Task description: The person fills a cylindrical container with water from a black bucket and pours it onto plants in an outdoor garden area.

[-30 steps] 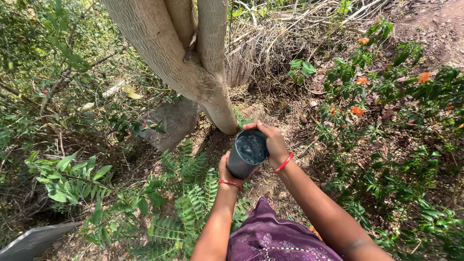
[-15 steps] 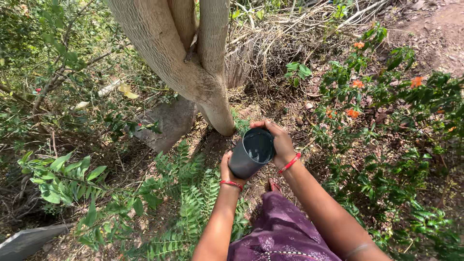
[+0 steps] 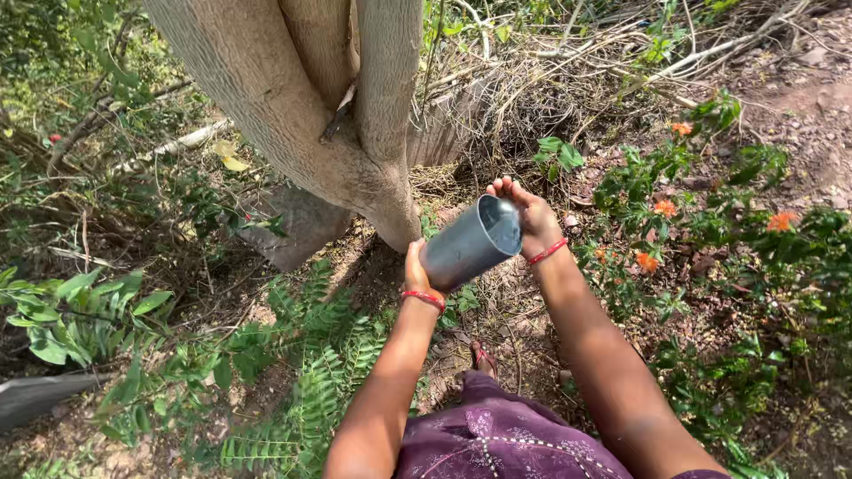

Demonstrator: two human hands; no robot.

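Both hands hold a grey metal tumbler [image 3: 470, 242] tilted on its side, its open mouth turned up and to the right, away from the person. The left hand [image 3: 415, 270] cups the closed bottom end from below, fingers curled round the base so that only the back of the hand and the thumb side show; a red bangle [image 3: 423, 299] sits on that wrist. The right hand [image 3: 532, 217] is at the mouth end, fingers [image 3: 502, 188] bunched close together and pressed against the far side of the rim, the palm wrapped round the upper wall; how far the fingertips reach inside the rim cannot be told. A second red bangle [image 3: 547, 252] circles the right wrist. Just beyond the left fingers rises the pale forked tree trunk [image 3: 302, 106], its foot near the tumbler's base. Beyond the right fingertips lie dry twigs and a small green-leaved plant [image 3: 559, 153]; to the right of them stand shrubs with orange flowers [image 3: 666, 208]. Below the left wrist spread fern-like leaves [image 3: 328, 355], and nearest the camera is purple patterned cloth [image 3: 497, 439]
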